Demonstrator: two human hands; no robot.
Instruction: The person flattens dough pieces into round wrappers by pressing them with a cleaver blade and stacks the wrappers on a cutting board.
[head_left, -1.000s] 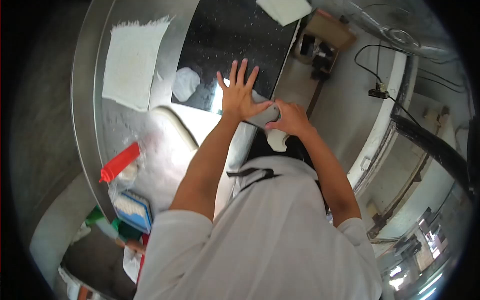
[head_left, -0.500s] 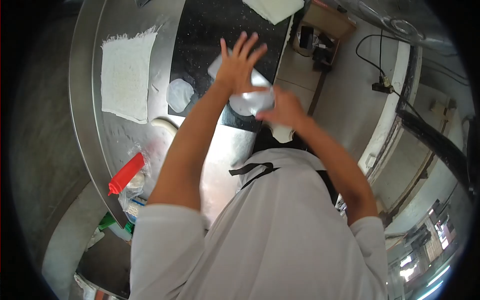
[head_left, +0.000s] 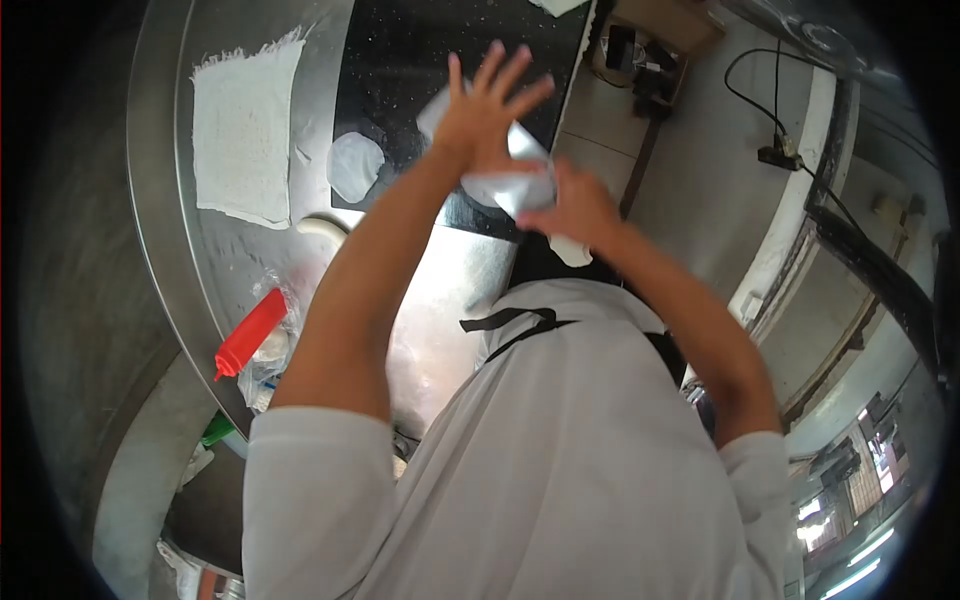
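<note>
A shiny, flat, silvery piece (head_left: 525, 190) lies at the near edge of a black speckled slab (head_left: 400, 75); blur hides whether it is metal or plastic. My left hand (head_left: 485, 115) is spread wide over its far part, palm down. The fingers and thumb of my right hand (head_left: 582, 205) close around its near right end. A thin, round, whitish dough sheet (head_left: 355, 166) rests on the slab left of my hands. Beside my left forearm, a pale dough strip (head_left: 322, 230) lies on the steel.
A white frayed cloth (head_left: 243, 135) is spread on the steel counter (head_left: 445, 290). A red squeeze bottle (head_left: 250, 333) lies by a clear plastic bag at the left edge. Beyond the slab, an open cardboard box (head_left: 675, 35) stands below. A black cable (head_left: 768, 115) hangs at right.
My view has shifted slightly, so the counter sits a little higher. Both hands stay on the silvery piece, whose bright reflection has changed.
</note>
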